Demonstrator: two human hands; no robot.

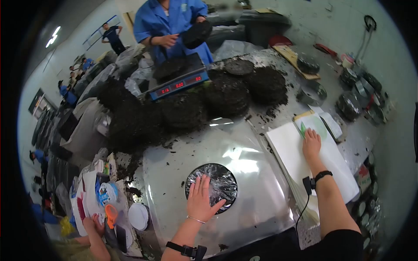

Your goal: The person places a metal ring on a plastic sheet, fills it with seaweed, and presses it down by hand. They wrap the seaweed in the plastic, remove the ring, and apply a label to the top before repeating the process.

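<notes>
My left hand [202,198] lies with spread fingers on a round dark cake [224,185] wrapped in crinkled clear plastic film. The cake rests on a large clear plastic sheet [261,209] over the metal table. Over at the right, my right hand [311,145] reaches onto a stack of white paper [294,150]. Its fingertips are closed at the raised edge of a green label [303,128]; the thumb is hidden. A paler green circle shows just beside these fingers.
Dark crumbly cakes [226,93] and loose material pile up beyond the sheet. A blue digital scale [180,82] stands there, with a person in blue [170,26] behind it. Wrapped rolls [348,104] lie at right. Another person's hands [93,226] are at left, near an orange tape dispenser [111,214].
</notes>
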